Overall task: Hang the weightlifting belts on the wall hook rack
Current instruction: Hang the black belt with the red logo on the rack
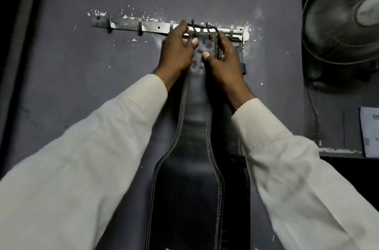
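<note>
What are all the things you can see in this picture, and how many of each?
Black leather weightlifting belt with pale stitching: one in front, black, hanging down the wall from the rack; a second dark belt edge seems to show behind it.
Metal wall hook rack: one, silver-grey, screwed to the wall, several hooks.
Dark grey painted wall: one, chipped white around the rack.
Round caged fan: one, dark, at right.
Pale paper sheet: one, at the right edge.
White sleeves: two.
Left hand: holding the belt's top at the rack.
Right hand: also gripping the belt's top.
</note>
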`<state>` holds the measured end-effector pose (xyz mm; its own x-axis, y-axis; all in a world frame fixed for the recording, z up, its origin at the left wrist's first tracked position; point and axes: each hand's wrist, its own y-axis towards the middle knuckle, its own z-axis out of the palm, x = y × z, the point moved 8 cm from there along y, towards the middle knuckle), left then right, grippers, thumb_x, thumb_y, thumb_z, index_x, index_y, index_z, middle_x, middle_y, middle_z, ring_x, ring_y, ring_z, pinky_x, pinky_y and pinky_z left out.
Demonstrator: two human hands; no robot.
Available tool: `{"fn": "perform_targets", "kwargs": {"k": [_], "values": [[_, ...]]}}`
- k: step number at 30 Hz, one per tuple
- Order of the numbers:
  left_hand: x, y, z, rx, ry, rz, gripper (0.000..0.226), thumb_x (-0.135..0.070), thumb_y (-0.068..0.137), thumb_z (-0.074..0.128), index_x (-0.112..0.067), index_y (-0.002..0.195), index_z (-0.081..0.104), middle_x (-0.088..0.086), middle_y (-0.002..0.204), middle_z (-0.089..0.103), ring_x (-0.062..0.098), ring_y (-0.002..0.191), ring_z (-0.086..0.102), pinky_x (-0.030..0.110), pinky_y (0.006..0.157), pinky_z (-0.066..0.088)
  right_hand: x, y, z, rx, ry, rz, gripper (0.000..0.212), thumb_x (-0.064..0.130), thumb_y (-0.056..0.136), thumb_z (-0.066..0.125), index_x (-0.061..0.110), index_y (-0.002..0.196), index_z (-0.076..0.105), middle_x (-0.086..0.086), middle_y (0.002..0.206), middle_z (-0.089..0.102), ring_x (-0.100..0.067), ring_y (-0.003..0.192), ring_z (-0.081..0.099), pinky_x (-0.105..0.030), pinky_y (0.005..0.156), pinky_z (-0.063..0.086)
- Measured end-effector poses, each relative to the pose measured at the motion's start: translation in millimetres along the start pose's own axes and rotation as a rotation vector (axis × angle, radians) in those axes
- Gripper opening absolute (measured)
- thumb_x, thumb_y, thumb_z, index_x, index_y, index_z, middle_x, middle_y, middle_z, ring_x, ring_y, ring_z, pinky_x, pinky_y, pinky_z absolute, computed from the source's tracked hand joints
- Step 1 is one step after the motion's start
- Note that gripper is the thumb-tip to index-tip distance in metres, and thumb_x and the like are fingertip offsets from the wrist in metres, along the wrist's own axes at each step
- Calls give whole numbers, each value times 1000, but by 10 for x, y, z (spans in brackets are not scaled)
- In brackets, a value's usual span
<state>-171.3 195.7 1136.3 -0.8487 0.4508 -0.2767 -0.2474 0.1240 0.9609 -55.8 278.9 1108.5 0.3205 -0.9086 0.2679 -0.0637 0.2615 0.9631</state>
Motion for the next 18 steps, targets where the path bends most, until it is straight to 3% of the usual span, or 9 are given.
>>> {"fn": "perform_targets", "kwargs": {"k": [2, 5, 8, 11, 14, 16, 18], "values": [[-25, 263, 52, 42, 79, 35, 49, -22, 83, 60, -3, 128, 61, 14, 123, 68, 28, 116, 64, 27, 96, 49, -72, 287, 27, -10, -2, -16, 55, 6, 81, 64, 3, 135, 55, -11, 127, 67, -18, 115, 65, -40, 106, 50], [57, 494, 150, 115, 198, 20, 34, -24, 80, 59, -3, 107, 64, 10, 103, 71, 30, 96, 67, 28, 77, 48, -155, 557, 60, -2, -1, 43, 32, 8, 84, 68, 4, 115, 64, -8, 103, 74, -14, 90, 68, -40, 92, 55], [68, 503, 227, 192, 307, 53, 46, -30, 81, 58, -4, 118, 63, 14, 119, 69, 31, 112, 64, 31, 93, 50, -239, 626, 111, 76, -113, 126, 35, 26, 74, 66, 11, 106, 66, -7, 104, 73, -23, 99, 70, -38, 90, 56], [115, 285, 296, 237, 356, 74, 44, -14, 95, 57, -2, 137, 52, 18, 142, 53, 29, 135, 49, 21, 100, 34, -239, 483, 102, 123, -316, 130, 17, 30, 72, 60, 19, 85, 64, -10, 100, 73, -29, 98, 68, -38, 86, 55], [219, -38, 311, 213, 230, 61, 58, -22, 91, 60, -8, 145, 45, 11, 148, 50, 25, 139, 46, 15, 103, 31, -276, 216, 26, 74, -418, 100, 12, 19, 83, 64, 15, 93, 69, -5, 95, 72, -22, 98, 66, -26, 78, 48], [308, -296, 312, 202, 165, 15, 66, -22, 93, 63, -15, 152, 37, 4, 149, 52, 17, 136, 49, 9, 97, 31, -262, -3, 1, 22, -464, 44, 32, 13, 85, 64, 11, 117, 67, -9, 116, 69, -24, 111, 62, -23, 88, 44], [390, -604, 290, 182, 131, -18, 69, -21, 92, 66, -21, 154, 34, 1, 146, 55, 9, 130, 51, 6, 94, 31, -214, -303, 3, -12, -469, -24, 52, 4, 86, 61, 7, 137, 55, -12, 138, 55, -24, 127, 52, -10, 94, 30]]}}
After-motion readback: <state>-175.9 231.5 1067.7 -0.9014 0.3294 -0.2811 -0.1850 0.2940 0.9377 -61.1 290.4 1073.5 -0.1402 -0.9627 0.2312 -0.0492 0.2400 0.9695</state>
